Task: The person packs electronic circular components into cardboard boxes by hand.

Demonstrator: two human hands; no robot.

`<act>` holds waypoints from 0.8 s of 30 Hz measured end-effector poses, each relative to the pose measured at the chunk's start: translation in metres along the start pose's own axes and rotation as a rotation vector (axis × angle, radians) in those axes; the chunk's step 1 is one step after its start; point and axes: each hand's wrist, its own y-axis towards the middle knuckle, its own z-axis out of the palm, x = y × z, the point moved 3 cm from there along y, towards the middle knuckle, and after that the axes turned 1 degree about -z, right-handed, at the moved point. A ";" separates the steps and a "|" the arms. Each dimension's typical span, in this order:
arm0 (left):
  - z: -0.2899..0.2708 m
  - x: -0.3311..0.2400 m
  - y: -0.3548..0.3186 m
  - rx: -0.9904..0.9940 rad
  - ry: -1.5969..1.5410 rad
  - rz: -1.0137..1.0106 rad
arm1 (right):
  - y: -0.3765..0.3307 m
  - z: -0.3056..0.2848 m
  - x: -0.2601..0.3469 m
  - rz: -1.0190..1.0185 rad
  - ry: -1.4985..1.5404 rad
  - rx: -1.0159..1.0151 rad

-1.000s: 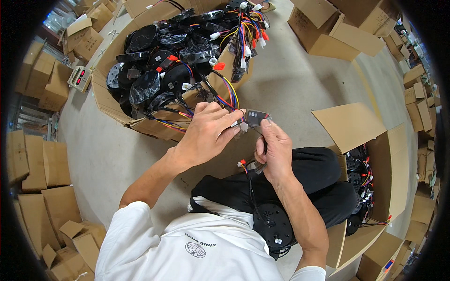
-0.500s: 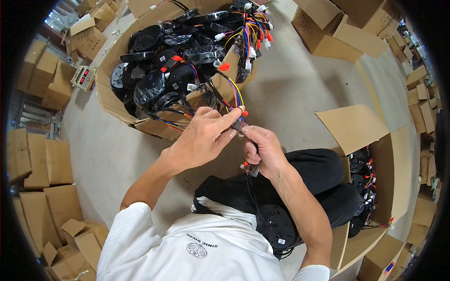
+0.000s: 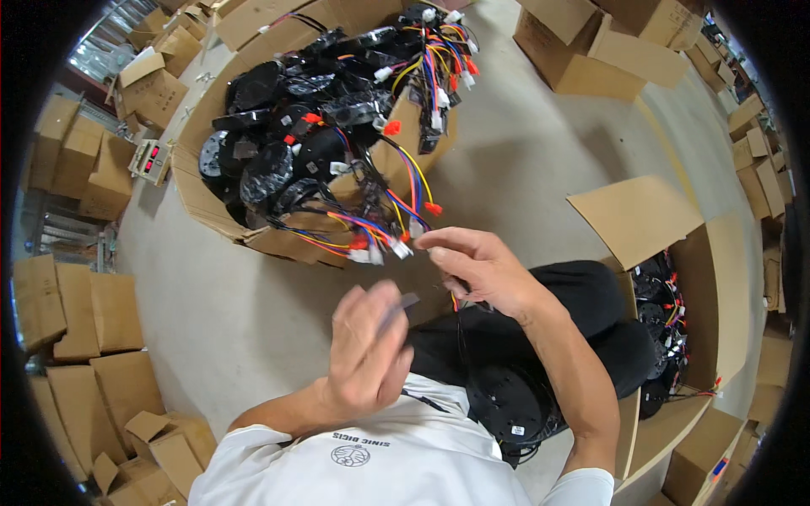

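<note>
Right hand (image 3: 481, 270) up front, fingers pinched on thin wires (image 3: 456, 302) that drop down toward the black round unit (image 3: 506, 403) in the lap. Left hand (image 3: 369, 352) is blurred, fingers curled round a small dark flat piece (image 3: 407, 301), though the blur hides how firmly it is gripped. Just beyond the fingertips hang white connectors (image 3: 388, 250) on coloured leads, spilling over the rim of the big cardboard box (image 3: 196, 190), which is heaped with black round units and wire bundles (image 3: 312, 143). At the right, an open carton (image 3: 726, 278) holds more of the same black units. Stacked cartons (image 3: 76, 304) ring the concrete floor (image 3: 523, 160). Half a second back both hands met close together at the box's edge; now the left has dropped toward the chest, apart from the right.
</note>
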 end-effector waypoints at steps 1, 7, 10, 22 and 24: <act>0.002 -0.005 -0.007 -0.010 -0.172 0.160 | -0.012 -0.005 -0.002 0.007 -0.007 -0.073; 0.081 0.045 -0.033 0.306 -0.229 -0.443 | -0.082 -0.040 -0.006 -0.387 -0.242 -0.440; 0.087 0.046 -0.028 0.427 -0.349 -0.507 | -0.138 -0.033 0.011 -0.344 -1.098 -0.834; 0.108 -0.021 0.005 0.890 -0.759 -0.468 | -0.244 0.033 -0.094 0.135 -0.572 -0.787; 0.107 -0.021 0.007 0.987 -0.804 -0.431 | -0.254 0.028 -0.086 0.056 -0.358 -0.949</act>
